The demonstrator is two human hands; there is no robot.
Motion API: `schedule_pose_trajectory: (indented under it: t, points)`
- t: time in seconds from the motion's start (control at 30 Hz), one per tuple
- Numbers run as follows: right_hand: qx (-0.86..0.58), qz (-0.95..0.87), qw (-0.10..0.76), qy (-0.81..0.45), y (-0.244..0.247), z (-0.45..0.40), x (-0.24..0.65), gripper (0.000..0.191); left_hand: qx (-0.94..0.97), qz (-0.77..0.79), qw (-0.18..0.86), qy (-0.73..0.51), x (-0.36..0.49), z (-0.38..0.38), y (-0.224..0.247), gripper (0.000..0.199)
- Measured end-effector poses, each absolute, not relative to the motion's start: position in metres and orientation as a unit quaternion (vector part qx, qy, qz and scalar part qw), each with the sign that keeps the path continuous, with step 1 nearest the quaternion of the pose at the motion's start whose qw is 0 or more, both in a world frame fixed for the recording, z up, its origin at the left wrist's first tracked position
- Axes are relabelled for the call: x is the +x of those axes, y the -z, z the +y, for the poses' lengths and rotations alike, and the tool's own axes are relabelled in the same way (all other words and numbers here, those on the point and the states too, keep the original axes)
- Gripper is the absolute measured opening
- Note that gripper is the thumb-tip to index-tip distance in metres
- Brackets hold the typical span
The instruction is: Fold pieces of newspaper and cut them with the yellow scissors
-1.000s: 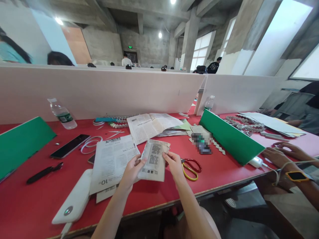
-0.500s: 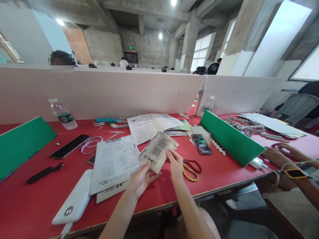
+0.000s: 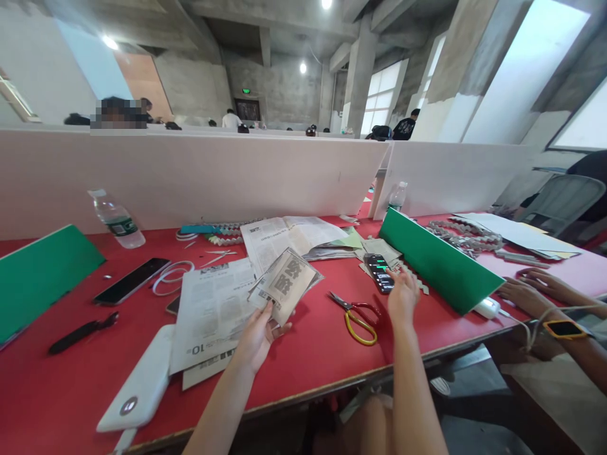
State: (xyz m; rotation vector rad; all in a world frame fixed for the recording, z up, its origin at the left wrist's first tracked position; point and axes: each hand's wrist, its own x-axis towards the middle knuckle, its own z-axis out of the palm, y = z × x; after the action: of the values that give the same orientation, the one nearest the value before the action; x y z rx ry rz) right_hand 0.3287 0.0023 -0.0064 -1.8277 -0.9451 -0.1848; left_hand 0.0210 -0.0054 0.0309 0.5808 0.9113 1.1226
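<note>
The left hand (image 3: 260, 333) is closed in a pinch, thumb above and fingers beneath, its forearm (image 3: 220, 398) slanting up and inward. The right hand (image 3: 402, 294) reaches farther forward, palm down, fingers loosely spread, forearm (image 3: 415, 385) nearly straight.

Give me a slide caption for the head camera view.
Left hand holding newsprint pieces, right hand at a lit phone, scissors between.
</note>
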Motion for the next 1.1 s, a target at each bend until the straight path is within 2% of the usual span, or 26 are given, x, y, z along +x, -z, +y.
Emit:
schedule_pose_trajectory:
  t: [0.07, 0.17, 0.37, 0.53, 0.63, 0.73, 0.83, 0.9, 0.93, 1.03, 1.1]
  points:
    - [-0.826, -0.312, 0.461, 0.093, 0.022, 0.001, 0.357, 0.057, 0.263, 0.414, 0.712, -0.503, 0.021, -0.006, -0.033, 0.019]
    - [-0.854, -0.337, 0.393, 0.044, 0.037, -0.001, 0.375, 0.052, 0.259, 0.427, 0.709, -0.497, 0.022, -0.005, -0.033, 0.017]
    - [-0.858, -0.376, 0.35, -0.003, 0.042, 0.007, 0.379, 0.057, 0.302, 0.458, 0.688, -0.476, 0.018, -0.003, -0.029, 0.02]
    - [-0.829, -0.391, 0.399, 0.032, 0.034, 0.005, 0.375, 0.061, 0.389, 0.518, 0.699, -0.304, 0.008, -0.003, -0.031, 0.023]
    - [-0.799, -0.368, 0.47, 0.072, 0.019, -0.004, 0.365, 0.066, 0.449, 0.557, 0.653, -0.249, 0.002, -0.003, -0.031, 0.025]
    - [-0.743, -0.412, 0.519, 0.092, -0.001, -0.012, 0.339, 0.057, 0.501, 0.583, 0.599, -0.225, -0.003, -0.001, -0.029, 0.03]
    - [-0.673, -0.541, 0.503, 0.028, -0.016, -0.014, 0.291, 0.04, 0.576, 0.564, 0.542, -0.235, -0.008, 0.002, -0.027, 0.034]
    - [-0.615, -0.635, 0.467, -0.035, -0.023, -0.014, 0.253, 0.037, 0.634, 0.539, 0.496, -0.249, -0.011, 0.004, -0.026, 0.033]
    - [-0.584, -0.678, 0.442, -0.062, -0.024, -0.014, 0.235, 0.041, 0.66, 0.527, 0.471, -0.254, -0.013, 0.005, -0.026, 0.032]
    - [-0.511, -0.754, 0.384, -0.153, -0.027, -0.016, 0.192, 0.071, 0.721, 0.501, 0.406, -0.253, -0.017, 0.005, -0.03, 0.032]
    - [-0.486, -0.76, 0.363, -0.232, -0.026, -0.017, 0.176, 0.073, 0.749, 0.485, 0.378, -0.245, -0.019, 0.003, -0.034, 0.033]
